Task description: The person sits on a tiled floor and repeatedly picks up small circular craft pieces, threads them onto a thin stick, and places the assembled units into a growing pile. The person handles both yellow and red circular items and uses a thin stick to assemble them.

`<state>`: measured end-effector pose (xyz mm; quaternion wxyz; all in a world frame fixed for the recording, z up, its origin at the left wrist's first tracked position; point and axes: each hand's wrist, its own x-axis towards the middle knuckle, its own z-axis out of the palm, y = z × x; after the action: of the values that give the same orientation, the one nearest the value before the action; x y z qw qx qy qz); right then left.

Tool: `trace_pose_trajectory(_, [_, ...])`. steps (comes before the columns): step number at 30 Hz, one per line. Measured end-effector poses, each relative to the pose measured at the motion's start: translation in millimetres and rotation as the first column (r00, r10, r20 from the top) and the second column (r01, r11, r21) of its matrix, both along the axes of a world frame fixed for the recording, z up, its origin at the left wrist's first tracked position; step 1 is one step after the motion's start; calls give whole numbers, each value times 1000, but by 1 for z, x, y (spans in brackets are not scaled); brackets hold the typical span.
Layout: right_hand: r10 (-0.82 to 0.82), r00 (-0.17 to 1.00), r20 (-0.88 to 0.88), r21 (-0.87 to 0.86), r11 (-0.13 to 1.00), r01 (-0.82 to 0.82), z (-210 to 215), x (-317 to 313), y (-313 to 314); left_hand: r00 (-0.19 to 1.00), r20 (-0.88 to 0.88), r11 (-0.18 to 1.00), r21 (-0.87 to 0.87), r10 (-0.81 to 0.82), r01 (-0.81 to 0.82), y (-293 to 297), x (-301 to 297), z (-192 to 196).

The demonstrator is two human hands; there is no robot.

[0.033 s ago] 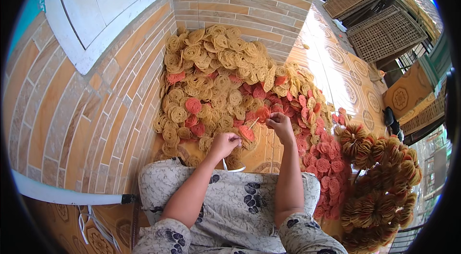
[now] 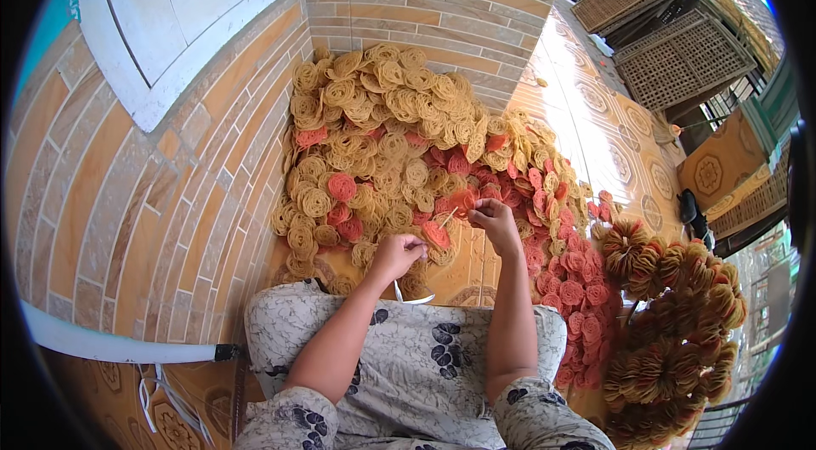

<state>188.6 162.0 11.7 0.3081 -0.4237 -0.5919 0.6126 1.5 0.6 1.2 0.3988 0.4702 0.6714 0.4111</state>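
My left hand (image 2: 398,256) is closed in a pinch beside an orange lacy disc (image 2: 436,235) made of thin strands. A thin pale stick (image 2: 450,217) sticks up through this disc, and its lower end is hidden near my fingertips. Just to the right, my right hand (image 2: 497,225) pinches another orange lacy disc (image 2: 463,201) by its edge, close to the stick's upper tip. Both hands are over the near side of a large heap of tan lacy discs (image 2: 391,93) with orange ones mixed in. A white strip (image 2: 414,300) hangs below my left hand.
Orange discs (image 2: 582,288) lie spread to the right of my knees. Thick bunches of stacked tan and orange discs (image 2: 663,339) lie at the far right. A brick-patterned wall (image 2: 212,195) closes off the left. Woven panels (image 2: 684,59) and a dark shoe (image 2: 690,207) are farther right.
The orange disc in my right hand has tilted very slightly. Otherwise both hands and the stick stay in place.
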Motion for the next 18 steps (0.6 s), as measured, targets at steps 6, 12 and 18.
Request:
trace_pose_trajectory(6, [72, 993, -94, 4, 997, -72, 10, -20, -10, 999, 32, 1000, 11, 15, -15, -3, -14, -4])
trace_pose_trajectory(12, [56, 998, -24, 47, 997, -55, 12, -15, -7, 1000, 22, 1000, 25, 14, -15, 1, -5, -6])
trace_pose_trajectory(18, [53, 998, 23, 72, 996, -55, 15, -16, -9, 1000, -11, 999, 37, 11, -11, 0, -5, -5])
